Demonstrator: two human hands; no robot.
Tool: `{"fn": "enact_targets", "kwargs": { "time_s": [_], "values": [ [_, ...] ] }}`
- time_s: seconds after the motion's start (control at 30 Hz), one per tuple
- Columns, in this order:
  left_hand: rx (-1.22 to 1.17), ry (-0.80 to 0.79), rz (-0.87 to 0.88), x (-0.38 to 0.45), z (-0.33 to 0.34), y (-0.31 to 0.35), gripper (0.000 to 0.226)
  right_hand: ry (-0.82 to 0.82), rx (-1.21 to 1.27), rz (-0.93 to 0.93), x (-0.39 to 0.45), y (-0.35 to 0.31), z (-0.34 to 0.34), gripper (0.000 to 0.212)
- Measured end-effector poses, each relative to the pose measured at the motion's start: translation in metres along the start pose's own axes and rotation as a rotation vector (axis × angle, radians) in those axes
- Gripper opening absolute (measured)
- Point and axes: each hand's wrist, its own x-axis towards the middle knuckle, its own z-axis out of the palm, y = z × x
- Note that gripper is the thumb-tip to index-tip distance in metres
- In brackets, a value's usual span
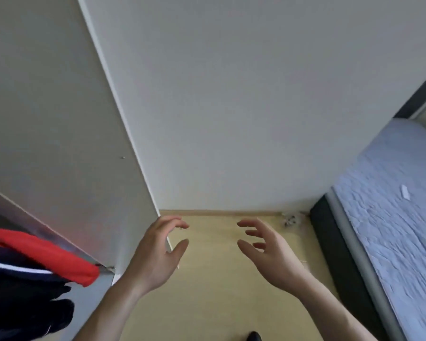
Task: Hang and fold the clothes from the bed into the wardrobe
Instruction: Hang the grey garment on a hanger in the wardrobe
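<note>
Head view shows both of your hands held out in front of you above the yellowish floor (219, 291), palms turned toward each other and well apart. Your left hand (158, 252) has its fingers loosely curved and holds nothing; your right hand (268, 252) is the same, fingers relaxed and spread, also with nothing in it. To the left of your left hand stands the white wardrobe (59, 119), and below that forearm hangs a red and dark navy garment (35, 262), blurred, which no hand touches. To the right of your right hand lies the bed (399, 205) with a pale blue cover; a small white scrap (405, 191) lies on it.
</note>
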Motion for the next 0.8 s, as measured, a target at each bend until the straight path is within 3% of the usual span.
{"fn": "enact_targets", "kwargs": {
  "time_s": [0.33,0.8],
  "values": [
    [0.008,-0.299,0.289,0.05,0.122,0.127,0.022,0.432,0.105,0.167,-0.11,0.094,-0.128,0.029],
    [-0.069,-0.509,0.494,0.036,0.352,0.358,0.021,0.67,0.177,0.282,-0.264,0.236,-0.338,0.025]
  ]
}}
